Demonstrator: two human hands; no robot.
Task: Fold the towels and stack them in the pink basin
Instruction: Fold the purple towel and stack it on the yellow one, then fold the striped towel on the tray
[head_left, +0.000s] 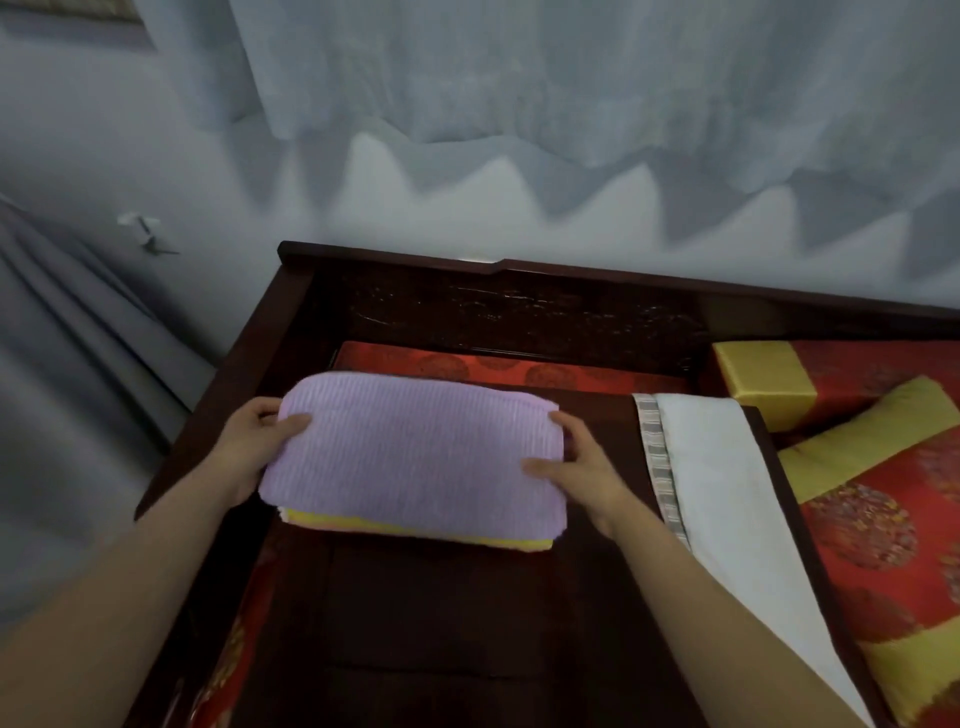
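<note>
The person's left hand (257, 441) and right hand (584, 467) each clasp one short end of a folded purple towel (415, 452). Both thumbs lie on its top face and the fingers curl round the end edges. Under it, flush along the near edge, shows a folded yellow towel (415, 534), so the two are being handled as one small stack. The stack sits over the far part of the dark wooden desk (441, 623). Whether it rests on the desk or is just lifted cannot be told.

A white towel (727, 493) with a striped border lies unfolded at the desk's right edge, just beside the right hand. The pink basin is not in view, so its position is unknown.

The step in hand looks like squaring or carrying the stack. To do it well, the fingers should reach under the bottom layer on both ends, not only the purple one, or the yellow towel may slide out. Both hands need to rise evenly and keep the stack level, with light inward pressure so the folds do not spring open. The right forearm should stay clear of the white towel so that it is not dragged off the desk.

Red and yellow cushions (883, 519) lie to the right.
</note>
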